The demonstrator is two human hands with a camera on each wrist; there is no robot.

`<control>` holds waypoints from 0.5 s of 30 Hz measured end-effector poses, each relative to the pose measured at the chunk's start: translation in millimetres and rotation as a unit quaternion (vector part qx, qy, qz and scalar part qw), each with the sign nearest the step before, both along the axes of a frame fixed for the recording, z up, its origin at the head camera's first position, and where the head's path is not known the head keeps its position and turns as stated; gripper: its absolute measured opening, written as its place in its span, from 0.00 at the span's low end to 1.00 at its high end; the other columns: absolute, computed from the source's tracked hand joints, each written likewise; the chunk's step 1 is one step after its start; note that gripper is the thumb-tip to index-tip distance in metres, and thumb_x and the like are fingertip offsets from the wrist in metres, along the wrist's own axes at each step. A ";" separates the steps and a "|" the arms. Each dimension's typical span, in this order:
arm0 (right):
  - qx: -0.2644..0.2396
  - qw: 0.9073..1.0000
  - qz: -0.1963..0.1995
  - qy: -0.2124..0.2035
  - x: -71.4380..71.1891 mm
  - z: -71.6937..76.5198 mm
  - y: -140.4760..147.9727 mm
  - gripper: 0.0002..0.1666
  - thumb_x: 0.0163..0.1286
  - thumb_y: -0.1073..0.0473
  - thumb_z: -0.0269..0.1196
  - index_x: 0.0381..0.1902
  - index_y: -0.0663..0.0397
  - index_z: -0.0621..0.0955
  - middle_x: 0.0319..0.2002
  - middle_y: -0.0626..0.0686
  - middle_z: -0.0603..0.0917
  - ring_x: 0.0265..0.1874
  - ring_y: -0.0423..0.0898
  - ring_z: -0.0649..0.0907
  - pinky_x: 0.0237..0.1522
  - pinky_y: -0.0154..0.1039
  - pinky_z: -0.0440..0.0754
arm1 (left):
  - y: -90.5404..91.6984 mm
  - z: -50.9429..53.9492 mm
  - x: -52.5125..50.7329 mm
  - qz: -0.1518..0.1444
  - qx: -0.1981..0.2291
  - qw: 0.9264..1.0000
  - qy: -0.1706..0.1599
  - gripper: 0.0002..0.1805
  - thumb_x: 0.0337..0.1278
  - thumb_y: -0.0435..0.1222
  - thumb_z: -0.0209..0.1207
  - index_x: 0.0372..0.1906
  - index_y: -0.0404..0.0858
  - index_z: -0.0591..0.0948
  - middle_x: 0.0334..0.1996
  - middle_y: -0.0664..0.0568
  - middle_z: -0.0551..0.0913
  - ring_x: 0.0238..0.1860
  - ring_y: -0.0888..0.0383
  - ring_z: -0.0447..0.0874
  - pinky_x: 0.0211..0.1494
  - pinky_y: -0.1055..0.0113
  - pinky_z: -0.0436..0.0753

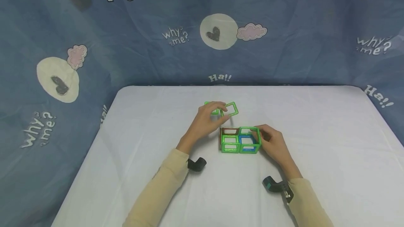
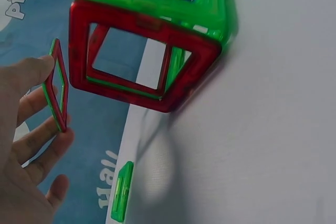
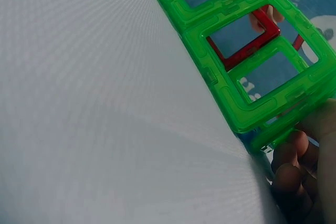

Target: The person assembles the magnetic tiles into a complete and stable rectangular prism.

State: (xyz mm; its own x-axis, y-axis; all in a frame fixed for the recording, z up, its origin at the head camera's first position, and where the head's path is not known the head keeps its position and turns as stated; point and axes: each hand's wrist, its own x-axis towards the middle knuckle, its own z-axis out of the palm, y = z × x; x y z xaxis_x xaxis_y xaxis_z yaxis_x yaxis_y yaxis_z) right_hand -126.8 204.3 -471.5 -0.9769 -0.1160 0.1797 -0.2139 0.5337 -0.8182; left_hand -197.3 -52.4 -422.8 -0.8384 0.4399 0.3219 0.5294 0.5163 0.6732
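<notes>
My left hand pinches a square magnetic tile between thumb and fingers, behind a box of joined tiles. From the head the tile looks green; the left wrist view shows it nearly edge-on, with red and green edges. The box has green, blue and red frames and stands on the table. At its right end, my right hand grips the green side with thumb and curled fingers. In the left wrist view, a red square frame forms the box's near end.
Another green tile lies on the white table, partly hidden behind my left hand. A blue printed cloth hangs beyond the table's far edge. Black wrist cameras sit at both sleeves.
</notes>
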 end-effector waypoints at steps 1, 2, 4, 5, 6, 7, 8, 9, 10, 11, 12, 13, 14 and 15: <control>0.000 1.000 0.000 -0.001 -0.2 0.4 -0.2 0.12 0.67 0.53 0.61 0.45 0.50 0.81 0.37 0.48 0.84 0.35 0.35 0.79 0.41 0.25 0.79 | -0.3 0.0 1.0 -0.001 0.000 1.000 0.002 0.14 0.58 0.48 0.61 0.44 0.45 0.80 0.57 0.55 0.79 0.62 0.59 0.73 0.69 0.59 0.67; 0.002 1.000 0.001 -0.002 -0.2 0.9 -0.3 0.12 0.67 0.53 0.60 0.46 0.50 0.81 0.37 0.48 0.84 0.35 0.35 0.79 0.42 0.24 0.79 | -0.6 -0.1 1.9 -0.004 0.001 1.000 0.003 0.14 0.58 0.48 0.61 0.44 0.44 0.80 0.57 0.55 0.79 0.62 0.59 0.73 0.69 0.59 0.67; -0.001 1.000 0.003 -0.004 -0.2 1.8 -0.7 0.12 0.67 0.53 0.61 0.46 0.51 0.81 0.38 0.49 0.84 0.36 0.35 0.80 0.43 0.24 0.79 | -1.0 0.2 4.0 -0.008 0.002 1.000 0.004 0.14 0.59 0.48 0.60 0.45 0.45 0.80 0.57 0.55 0.79 0.62 0.59 0.73 0.69 0.60 0.68; -0.002 1.000 0.002 -0.007 -0.3 2.1 -0.9 0.12 0.67 0.53 0.61 0.46 0.51 0.81 0.39 0.49 0.84 0.37 0.34 0.80 0.43 0.24 0.79 | -1.1 0.5 5.1 -0.010 0.004 1.000 0.003 0.15 0.59 0.48 0.60 0.45 0.44 0.80 0.57 0.55 0.78 0.62 0.59 0.73 0.69 0.60 0.68; -0.001 1.000 0.001 -0.007 -0.3 2.2 -0.9 0.13 0.67 0.53 0.61 0.46 0.51 0.81 0.39 0.49 0.84 0.37 0.34 0.80 0.44 0.23 0.79 | -1.2 0.8 6.4 -0.011 0.006 1.000 0.000 0.15 0.59 0.48 0.60 0.45 0.45 0.80 0.57 0.55 0.78 0.62 0.59 0.72 0.69 0.59 0.68; -0.001 1.000 0.001 -0.009 -0.3 2.3 -1.0 0.13 0.67 0.53 0.61 0.46 0.51 0.81 0.40 0.49 0.85 0.38 0.34 0.80 0.44 0.23 0.79 | -1.2 1.1 7.7 -0.012 0.006 1.000 -0.003 0.14 0.59 0.48 0.60 0.45 0.46 0.80 0.57 0.55 0.78 0.63 0.59 0.72 0.69 0.59 0.68; 0.001 1.000 0.000 -0.010 -0.2 2.4 -1.0 0.13 0.67 0.53 0.61 0.46 0.50 0.81 0.40 0.49 0.85 0.38 0.34 0.80 0.45 0.23 0.78 | -1.1 1.2 9.0 -0.013 0.006 1.000 -0.005 0.14 0.59 0.48 0.60 0.45 0.46 0.80 0.57 0.55 0.78 0.63 0.59 0.71 0.69 0.59 0.68; 0.000 1.000 -0.001 -0.013 -0.3 2.3 -1.0 0.13 0.67 0.53 0.61 0.46 0.50 0.81 0.41 0.48 0.85 0.39 0.34 0.80 0.45 0.22 0.78 | -0.9 1.3 10.3 -0.014 0.005 1.000 -0.005 0.14 0.59 0.49 0.60 0.45 0.46 0.79 0.57 0.55 0.78 0.63 0.59 0.71 0.69 0.58 0.67; 0.001 1.000 -0.002 -0.015 -0.3 2.1 -0.9 0.13 0.67 0.52 0.60 0.46 0.50 0.81 0.41 0.48 0.85 0.39 0.33 0.80 0.45 0.22 0.78 | -0.5 1.1 11.4 -0.015 0.004 1.000 -0.003 0.14 0.59 0.49 0.60 0.45 0.46 0.79 0.57 0.55 0.78 0.63 0.59 0.71 0.69 0.57 0.67; 0.002 1.000 -0.002 -0.017 -0.4 2.2 -0.9 0.13 0.67 0.52 0.60 0.46 0.50 0.81 0.42 0.48 0.85 0.40 0.33 0.81 0.45 0.22 0.77 | -0.2 0.8 12.5 -0.016 0.001 1.000 -0.001 0.14 0.59 0.49 0.60 0.45 0.46 0.79 0.58 0.55 0.77 0.64 0.59 0.71 0.69 0.57 0.67; 0.003 1.000 -0.002 -0.017 -0.4 2.1 -0.9 0.13 0.67 0.52 0.60 0.47 0.50 0.81 0.42 0.48 0.85 0.40 0.34 0.81 0.45 0.22 0.78 | 0.3 0.6 13.9 -0.017 0.000 1.000 0.001 0.14 0.59 0.49 0.60 0.45 0.46 0.79 0.58 0.55 0.77 0.64 0.58 0.71 0.69 0.56 0.66; 0.000 1.000 -0.001 -0.017 -0.2 1.9 -0.8 0.13 0.67 0.53 0.60 0.47 0.50 0.81 0.42 0.48 0.85 0.40 0.33 0.81 0.45 0.22 0.78 | 1.1 0.1 15.1 -0.019 -0.003 1.000 0.003 0.15 0.59 0.49 0.60 0.45 0.45 0.79 0.58 0.55 0.77 0.63 0.58 0.71 0.70 0.56 0.66; -0.001 1.000 0.000 -0.016 -0.1 1.5 -0.6 0.13 0.67 0.53 0.60 0.47 0.50 0.81 0.42 0.48 0.85 0.40 0.33 0.81 0.45 0.22 0.78 | 2.0 -0.3 16.6 -0.020 -0.006 1.000 0.005 0.15 0.59 0.49 0.60 0.45 0.45 0.79 0.58 0.55 0.77 0.64 0.58 0.71 0.70 0.56 0.65; -0.003 1.000 0.001 -0.014 0.1 1.1 -0.5 0.13 0.67 0.53 0.60 0.47 0.50 0.81 0.42 0.48 0.85 0.40 0.32 0.81 0.45 0.22 0.78 | 2.8 -0.8 18.2 -0.022 -0.008 1.000 0.007 0.15 0.58 0.49 0.60 0.45 0.45 0.79 0.58 0.55 0.77 0.64 0.58 0.71 0.70 0.56 0.65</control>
State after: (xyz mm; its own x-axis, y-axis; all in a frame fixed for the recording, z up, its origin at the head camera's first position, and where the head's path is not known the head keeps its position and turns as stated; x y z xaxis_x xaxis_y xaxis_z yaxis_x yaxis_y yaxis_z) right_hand -126.8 203.8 -470.3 -0.9813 -0.1161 0.1532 -0.1917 0.5286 -0.8270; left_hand -179.1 -49.5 -423.6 -0.8134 0.4819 0.3259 0.5614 0.5034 0.6568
